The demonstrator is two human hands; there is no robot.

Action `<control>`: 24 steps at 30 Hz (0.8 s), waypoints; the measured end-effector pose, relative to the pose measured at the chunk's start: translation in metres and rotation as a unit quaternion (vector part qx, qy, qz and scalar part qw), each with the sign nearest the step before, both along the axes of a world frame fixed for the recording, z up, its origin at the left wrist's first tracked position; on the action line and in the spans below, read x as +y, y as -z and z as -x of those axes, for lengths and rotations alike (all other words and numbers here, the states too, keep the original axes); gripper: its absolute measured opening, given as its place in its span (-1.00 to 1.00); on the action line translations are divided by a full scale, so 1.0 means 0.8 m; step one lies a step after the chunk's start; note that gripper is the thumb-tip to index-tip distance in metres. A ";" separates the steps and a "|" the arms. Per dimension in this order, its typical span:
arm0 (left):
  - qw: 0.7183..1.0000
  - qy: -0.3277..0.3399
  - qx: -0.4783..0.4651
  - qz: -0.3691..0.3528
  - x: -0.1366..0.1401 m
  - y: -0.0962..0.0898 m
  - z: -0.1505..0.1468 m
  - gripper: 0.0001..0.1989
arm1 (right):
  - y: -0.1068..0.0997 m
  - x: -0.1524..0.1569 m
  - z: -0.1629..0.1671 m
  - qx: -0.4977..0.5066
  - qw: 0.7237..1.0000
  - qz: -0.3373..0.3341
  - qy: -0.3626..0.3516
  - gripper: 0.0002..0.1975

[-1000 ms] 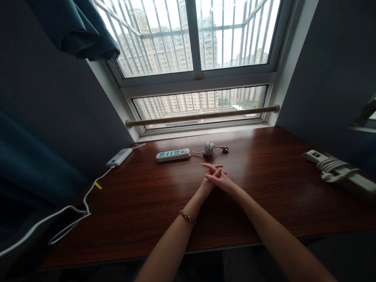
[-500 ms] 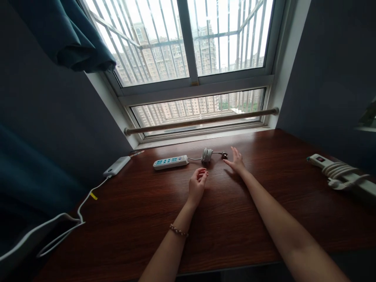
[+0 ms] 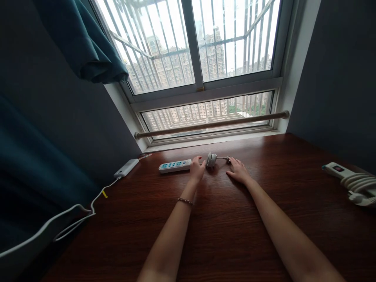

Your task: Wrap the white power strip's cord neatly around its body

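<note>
Landmark: white power strip [image 3: 174,166], lying flat on your brown wooden desk [image 3: 223,227], its housing fitted with blue sockets. Left hand [image 3: 197,168], yours: at the strip's right end, beaded bracelet [image 3: 185,201] on the wrist, fingers curved and thumb standing a little off the forefinger; you appear to be at the cord there, but whether you pinch it one cannot tell. Cord coil [image 3: 211,160]: grey-white, wound in tight loops, right of the strip and just beyond that hand. Plug [image 3: 228,160]: dark-faced, further right of the strip past the coil, partly hidden by your fingertips. Right hand [image 3: 238,171], yours: beside the plug, palm down, fingers loosely spread, thumb well out; contact with the plug cannot be told. White box-shaped device [image 3: 126,168]: left of the strip, a white cable [image 3: 111,183] in its near end, yellow tag [image 3: 105,194] on the cable. Second power strip [image 3: 337,169]: well to the right of the first, its own cord [image 3: 360,183] wrapped around its body. Window recess behind the strip: contains a round bar [image 3: 211,124], running crosswise.
</note>
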State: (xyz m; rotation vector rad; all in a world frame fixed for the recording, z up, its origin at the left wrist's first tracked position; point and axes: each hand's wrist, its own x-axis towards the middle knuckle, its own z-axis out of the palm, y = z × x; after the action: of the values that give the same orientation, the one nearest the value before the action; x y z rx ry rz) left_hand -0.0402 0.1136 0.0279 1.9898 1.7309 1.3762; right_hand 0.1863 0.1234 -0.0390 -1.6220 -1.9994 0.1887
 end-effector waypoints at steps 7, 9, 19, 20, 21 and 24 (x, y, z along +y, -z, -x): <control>0.948 -0.064 0.304 0.067 0.032 0.002 0.092 -0.26 | -0.004 -0.004 0.004 -0.006 1.000 -0.016 0.014 -0.30; 0.930 -0.032 0.344 0.128 0.040 0.005 0.122 -0.24 | -0.003 -0.004 0.005 -0.020 1.000 -0.014 0.012 -0.28; 0.919 0.016 0.376 0.115 0.047 0.007 0.159 -0.52 | -0.001 0.001 0.007 -0.060 0.998 0.014 0.003 -0.31; 0.920 0.005 0.377 0.104 0.042 0.004 0.158 -0.52 | -0.001 0.001 0.007 -0.058 0.998 0.008 0.004 -0.31; 0.921 -0.007 0.378 0.092 0.034 0.001 0.157 -0.52 | -0.002 0.001 0.006 -0.055 0.998 0.001 0.007 -0.32; 0.920 -0.021 0.387 0.049 0.007 -0.012 0.154 -0.47 | -0.003 0.001 0.006 -0.046 0.999 -0.020 0.019 -0.34</control>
State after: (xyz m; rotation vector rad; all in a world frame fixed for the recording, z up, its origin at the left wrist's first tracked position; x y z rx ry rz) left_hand -0.1634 0.1189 0.0378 2.6508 2.0614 0.4763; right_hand 0.1819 0.1241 -0.0367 -1.6697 -2.0252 0.0592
